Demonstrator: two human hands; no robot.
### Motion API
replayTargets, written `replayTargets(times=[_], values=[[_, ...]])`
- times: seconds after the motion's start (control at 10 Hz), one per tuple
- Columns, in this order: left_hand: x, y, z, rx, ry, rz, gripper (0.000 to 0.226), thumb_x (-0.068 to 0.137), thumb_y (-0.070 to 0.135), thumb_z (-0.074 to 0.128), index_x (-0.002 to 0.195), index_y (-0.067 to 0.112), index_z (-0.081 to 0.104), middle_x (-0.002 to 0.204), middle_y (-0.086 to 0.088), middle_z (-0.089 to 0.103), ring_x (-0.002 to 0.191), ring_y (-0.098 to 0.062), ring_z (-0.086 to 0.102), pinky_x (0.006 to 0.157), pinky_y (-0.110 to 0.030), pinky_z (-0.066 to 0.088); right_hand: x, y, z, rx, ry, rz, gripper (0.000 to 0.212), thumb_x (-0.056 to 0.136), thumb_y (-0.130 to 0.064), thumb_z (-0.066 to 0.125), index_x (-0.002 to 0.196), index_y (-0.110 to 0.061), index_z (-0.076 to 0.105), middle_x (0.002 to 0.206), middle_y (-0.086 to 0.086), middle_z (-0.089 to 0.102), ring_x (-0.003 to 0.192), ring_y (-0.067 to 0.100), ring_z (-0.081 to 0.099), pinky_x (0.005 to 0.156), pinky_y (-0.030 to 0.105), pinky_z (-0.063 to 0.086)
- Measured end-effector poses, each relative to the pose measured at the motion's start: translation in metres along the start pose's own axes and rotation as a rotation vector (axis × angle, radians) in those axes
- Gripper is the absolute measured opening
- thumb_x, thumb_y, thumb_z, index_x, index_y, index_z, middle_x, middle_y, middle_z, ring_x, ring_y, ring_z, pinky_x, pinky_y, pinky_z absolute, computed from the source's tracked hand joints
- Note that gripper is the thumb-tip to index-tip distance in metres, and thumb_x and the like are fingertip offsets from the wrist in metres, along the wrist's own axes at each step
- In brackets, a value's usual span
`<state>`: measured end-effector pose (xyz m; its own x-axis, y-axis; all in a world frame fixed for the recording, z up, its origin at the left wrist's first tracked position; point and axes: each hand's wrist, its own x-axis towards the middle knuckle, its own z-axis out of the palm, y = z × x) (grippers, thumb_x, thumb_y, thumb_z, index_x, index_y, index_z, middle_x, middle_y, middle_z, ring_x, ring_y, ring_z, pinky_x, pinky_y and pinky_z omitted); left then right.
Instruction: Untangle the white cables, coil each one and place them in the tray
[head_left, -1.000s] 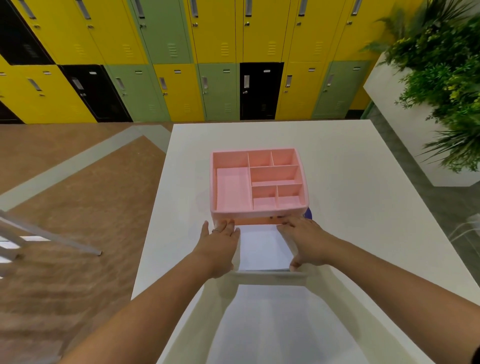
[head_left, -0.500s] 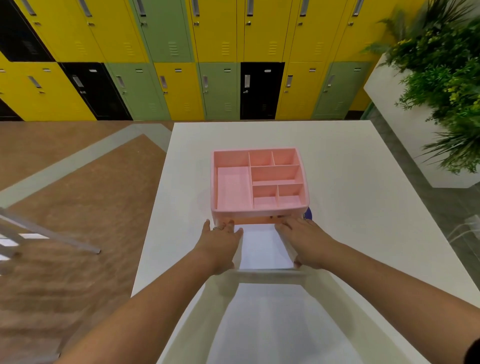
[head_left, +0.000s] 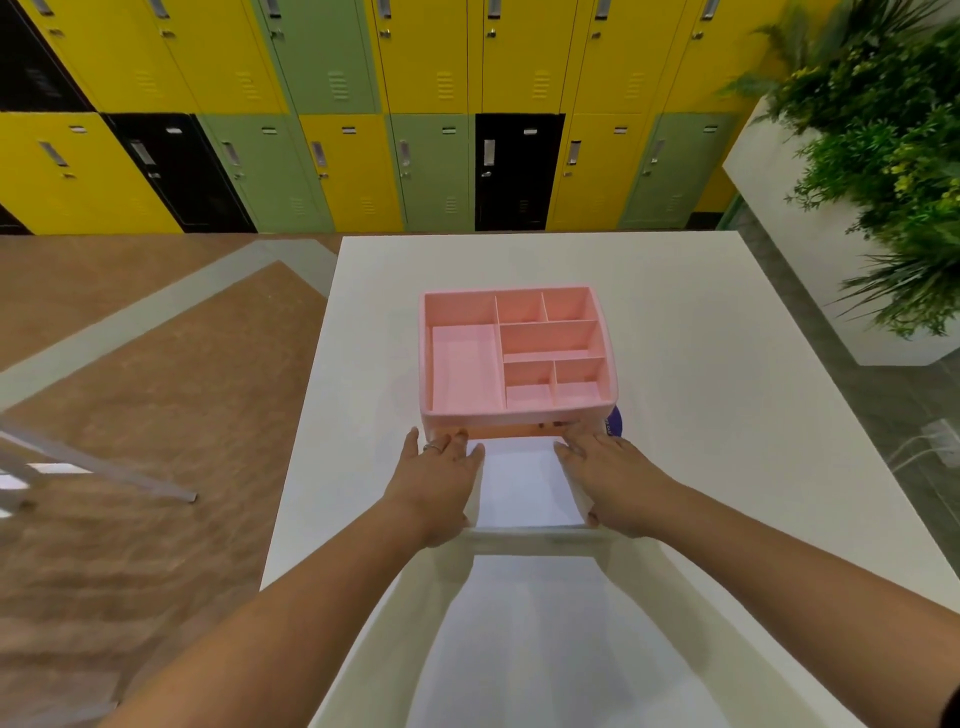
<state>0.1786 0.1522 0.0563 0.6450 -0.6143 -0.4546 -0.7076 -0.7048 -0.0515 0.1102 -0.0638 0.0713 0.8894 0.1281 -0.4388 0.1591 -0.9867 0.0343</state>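
Observation:
A pink tray (head_left: 519, 413) with several empty compartments stands in the middle of the white table (head_left: 701, 338). My left hand (head_left: 441, 473) lies flat on the table with straight fingers touching the tray's near wall at its left end. My right hand (head_left: 610, 475) lies the same way, fingertips against the near wall at its right end. Neither hand holds anything. No white cables are in view.
A small blue-purple object (head_left: 615, 420) peeks out behind the tray's near right corner. A white planter (head_left: 810, 249) with green plants stands right of the table. Yellow, green and black lockers (head_left: 363, 130) line the far wall. A metal frame (head_left: 104, 467) stands on the floor at the left.
Both hands stay at the tray's near wall and the tray has hardly moved. My view has shifted slightly.

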Motion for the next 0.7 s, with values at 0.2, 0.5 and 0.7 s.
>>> replayTargets(times=[0.2, 0.5, 0.7], values=[[0.002, -0.004, -0.005, -0.033, -0.012, -0.004, 0.087, 0.089, 0.041, 0.062, 0.154, 0.019, 0.008, 0.162, -0.009, 0.004, 0.149, -0.026, 0.005, 0.118, -0.057, 0.002, -0.006, 0.001, -0.004, 0.097, 0.063, 0.017, 0.066, 0.078, -0.013, 0.071, 0.138, -0.013, 0.042, 0.145, 0.008, 0.033, 0.130, 0.025, 0.035, 0.102, 0.033, 0.041], [0.001, -0.005, -0.007, -0.089, 0.022, -0.009, 0.083, 0.084, 0.042, 0.068, 0.151, 0.024, 0.022, 0.161, -0.006, 0.014, 0.148, -0.026, 0.014, 0.117, -0.055, 0.004, -0.009, 0.001, -0.011, 0.210, 0.007, 0.036, 0.061, 0.078, -0.014, 0.073, 0.131, -0.020, 0.044, 0.133, 0.002, 0.033, 0.124, 0.020, 0.032, 0.096, 0.031, 0.044], [-0.002, -0.011, -0.013, -0.188, 0.081, -0.013, 0.070, 0.090, 0.042, 0.061, 0.149, 0.026, 0.027, 0.158, 0.000, 0.026, 0.144, -0.023, 0.026, 0.117, -0.053, 0.007, -0.011, 0.005, -0.020, 0.271, 0.016, 0.052, 0.063, 0.078, -0.020, 0.076, 0.133, -0.023, 0.044, 0.134, -0.002, 0.038, 0.123, 0.018, 0.034, 0.096, 0.027, 0.040]])
